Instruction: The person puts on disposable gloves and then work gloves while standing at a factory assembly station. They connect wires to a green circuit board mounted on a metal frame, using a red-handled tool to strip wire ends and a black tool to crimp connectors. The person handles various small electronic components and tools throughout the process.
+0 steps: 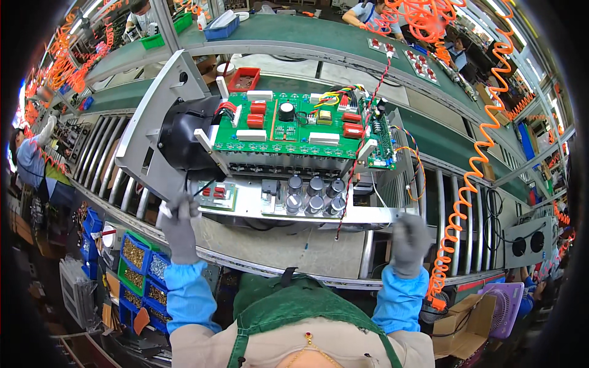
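Note:
An electronics chassis [368,214] lies across the roller line in front of me, with an upright grey end plate at its left. Below that plate, my left hand [181,230] in a grey glove is closed on a black cable [207,186] near the round black fan housing [187,132]. A small white piece shows beside those fingers. My right hand [410,245], also gloved, is curled at the chassis's right front corner; its fingers are blurred, hiding anything in them. The chassis carries a green circuit board [285,129], several capacitors [315,204] and a small board [218,195].
Blue bins [136,254] of metal hardware stand at the lower left. An orange coiled hose [469,178] hangs on the right, above the rollers [454,214]. Behind the chassis run a red tray [244,80] and a green bench [276,34]; other people work beyond.

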A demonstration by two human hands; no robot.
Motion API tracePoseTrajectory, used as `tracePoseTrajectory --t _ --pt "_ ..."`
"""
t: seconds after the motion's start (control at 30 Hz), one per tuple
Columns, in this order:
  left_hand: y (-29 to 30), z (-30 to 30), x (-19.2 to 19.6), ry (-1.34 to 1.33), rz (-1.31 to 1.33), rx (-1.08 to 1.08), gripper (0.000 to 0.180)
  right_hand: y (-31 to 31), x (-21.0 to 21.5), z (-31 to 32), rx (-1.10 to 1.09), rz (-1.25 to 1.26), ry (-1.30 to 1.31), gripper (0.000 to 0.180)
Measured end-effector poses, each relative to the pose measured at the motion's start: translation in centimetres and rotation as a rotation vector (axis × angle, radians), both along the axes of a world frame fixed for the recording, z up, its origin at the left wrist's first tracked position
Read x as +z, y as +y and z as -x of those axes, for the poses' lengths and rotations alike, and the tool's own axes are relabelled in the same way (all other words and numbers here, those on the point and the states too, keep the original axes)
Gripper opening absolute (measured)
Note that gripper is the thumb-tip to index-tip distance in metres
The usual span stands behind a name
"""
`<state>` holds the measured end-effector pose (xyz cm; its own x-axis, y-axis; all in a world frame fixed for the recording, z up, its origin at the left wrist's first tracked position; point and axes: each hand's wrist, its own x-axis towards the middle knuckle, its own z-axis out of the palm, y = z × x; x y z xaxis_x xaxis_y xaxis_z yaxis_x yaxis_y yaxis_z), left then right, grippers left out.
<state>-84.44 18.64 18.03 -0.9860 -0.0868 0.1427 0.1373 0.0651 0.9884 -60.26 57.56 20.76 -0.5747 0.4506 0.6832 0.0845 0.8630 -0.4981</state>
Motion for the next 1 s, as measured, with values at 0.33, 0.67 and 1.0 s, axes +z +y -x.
tracePoseTrajectory --t 0.33,0.67,1.0 --pt "-3.5 -2.5 -2.1 0.694 0.869 -0.173 0.04 -4.2 0.4 8.2 0.165 0.608 -0.149 0.024" --pt "-4.5 -2.8 -6.2 -0.312 -0.606 -0.129 0.026 -7.8 6.6 7.5 0.349 0.598 -0.372 0.02" --pt "-5.0 -3.3 -6.9 -0.662 -1.034 -0.12 0.064 -3.2 12.5 8.8 0.348 0.475 -0.25 0.025"
